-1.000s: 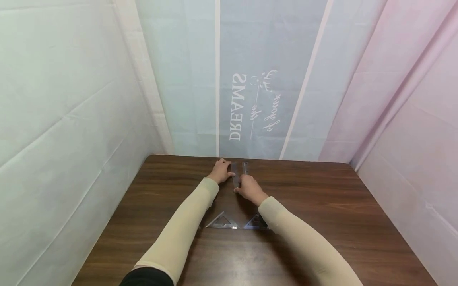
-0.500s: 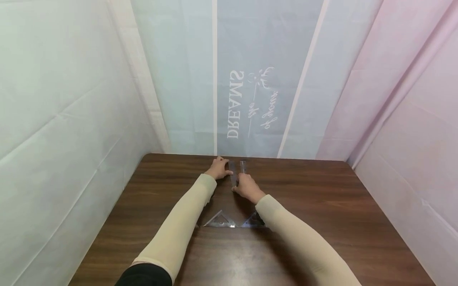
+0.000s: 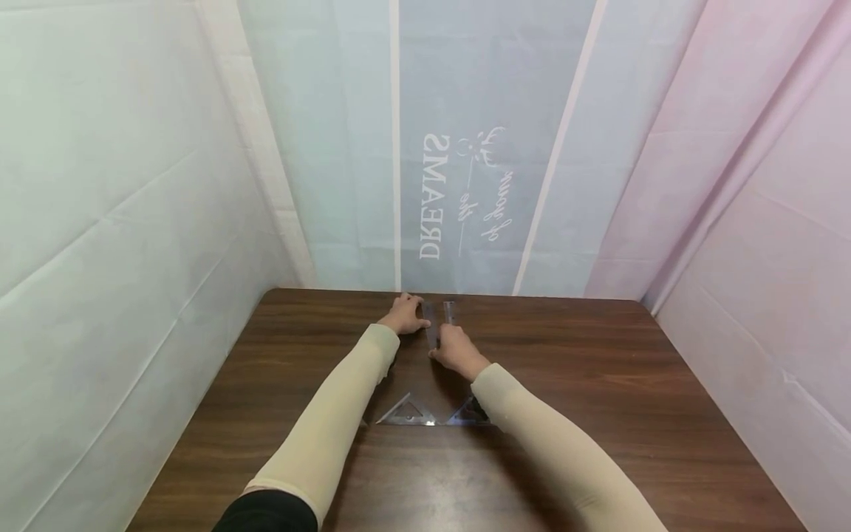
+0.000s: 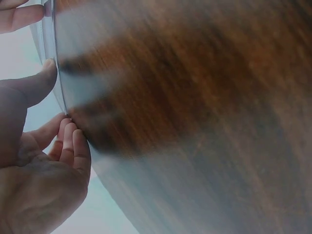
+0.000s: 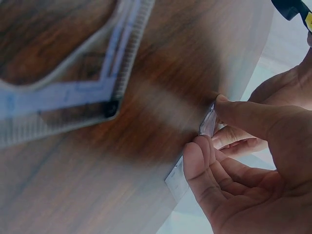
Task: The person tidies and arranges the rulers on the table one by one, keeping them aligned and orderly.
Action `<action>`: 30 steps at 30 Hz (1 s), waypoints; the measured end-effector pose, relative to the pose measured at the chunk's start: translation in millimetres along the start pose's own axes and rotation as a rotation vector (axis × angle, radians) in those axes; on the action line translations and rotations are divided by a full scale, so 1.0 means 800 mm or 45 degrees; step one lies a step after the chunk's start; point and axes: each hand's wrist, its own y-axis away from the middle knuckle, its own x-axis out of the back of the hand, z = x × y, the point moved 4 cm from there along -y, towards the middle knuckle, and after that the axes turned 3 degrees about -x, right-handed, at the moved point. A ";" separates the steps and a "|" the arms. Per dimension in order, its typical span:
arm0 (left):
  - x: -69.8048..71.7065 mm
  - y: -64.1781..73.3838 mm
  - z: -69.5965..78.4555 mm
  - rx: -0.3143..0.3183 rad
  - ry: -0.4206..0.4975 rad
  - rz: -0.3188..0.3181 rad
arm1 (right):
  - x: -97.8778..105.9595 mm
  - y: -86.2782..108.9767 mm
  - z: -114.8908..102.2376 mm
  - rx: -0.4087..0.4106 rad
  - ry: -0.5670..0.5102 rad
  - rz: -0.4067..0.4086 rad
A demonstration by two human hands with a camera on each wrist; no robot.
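Note:
Near the far edge of the table lies a clear ruler-like strip (image 3: 428,313). My left hand (image 3: 402,315) is at its left side; in the left wrist view the thumb touches the strip's edge (image 4: 49,35) and the bent fingertips meet one end. My right hand (image 3: 459,350) pinches near its lower end, seen in the right wrist view as a clear piece (image 5: 208,122) between thumb and fingers. A second clear strip (image 3: 449,311) stands out beyond the right fingers, its near part hidden under that hand.
Closer to me lie two clear set squares, the left one (image 3: 425,418) and the right one (image 3: 459,421), partly covered by my right sleeve. The brown wooden table (image 3: 598,399) meets a printed curtain (image 3: 359,148) at the back.
The view has shifted slightly, so everything appears a little further left. Both hands keep nearly the same place on the strips.

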 end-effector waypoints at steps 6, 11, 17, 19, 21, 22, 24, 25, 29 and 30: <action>0.005 0.000 0.005 0.028 0.032 0.028 | 0.004 -0.003 0.001 0.011 -0.014 -0.014; 0.007 -0.001 0.007 0.058 0.093 0.053 | 0.007 -0.004 0.004 0.010 -0.030 -0.018; 0.006 -0.005 0.004 0.101 0.215 0.079 | 0.009 -0.006 0.008 0.005 -0.052 -0.038; 0.008 -0.005 0.003 0.101 0.267 0.082 | 0.010 -0.007 0.008 0.004 -0.057 -0.043; 0.010 -0.006 0.000 0.103 0.311 0.079 | 0.010 -0.008 0.007 0.003 -0.062 -0.050; 0.010 -0.006 -0.002 0.106 0.332 0.077 | 0.010 -0.009 0.007 0.002 -0.059 -0.051; 0.012 -0.007 -0.005 0.110 0.372 0.081 | 0.010 -0.011 0.007 0.008 -0.055 -0.051; 0.012 -0.007 -0.006 0.111 0.389 0.084 | 0.010 -0.011 0.006 0.014 -0.053 -0.048; 0.013 -0.007 -0.011 0.098 0.447 0.110 | 0.011 -0.014 0.006 0.023 -0.053 -0.044; 0.013 -0.007 -0.012 0.090 0.467 0.122 | 0.012 -0.015 0.006 0.024 -0.059 -0.044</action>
